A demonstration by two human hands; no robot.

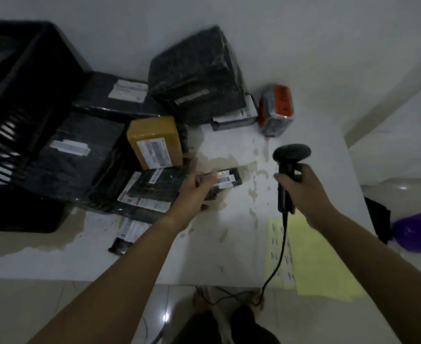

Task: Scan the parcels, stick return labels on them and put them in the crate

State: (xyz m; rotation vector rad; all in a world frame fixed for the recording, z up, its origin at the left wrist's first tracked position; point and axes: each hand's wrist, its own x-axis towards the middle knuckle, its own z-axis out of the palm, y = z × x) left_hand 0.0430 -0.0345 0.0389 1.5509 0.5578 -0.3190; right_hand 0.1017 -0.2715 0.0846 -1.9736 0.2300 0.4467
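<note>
Both hands are busy, so I read this as the scanning step. My left hand [195,192] grips a small black parcel [226,181] by its near end, white barcode strip facing up. I cannot tell whether it rests on the table [229,244] or is lifted just off it. My right hand [303,187] is curled round the handle of the scanner [291,152], whose head sits just right of the parcel, not touching it. Next, I judge, the scanner head must be aimed onto that barcode, and after that comes a label from the yellow sheets [323,256] beside my right forearm. The black crate [30,78] stands at the table's left end. Something pale shows inside its far corner, but I cannot tell what. Other parcels [154,142] lie heaped between crate and hands. A purple basket [420,232] sits off right, contents unclear.
</note>
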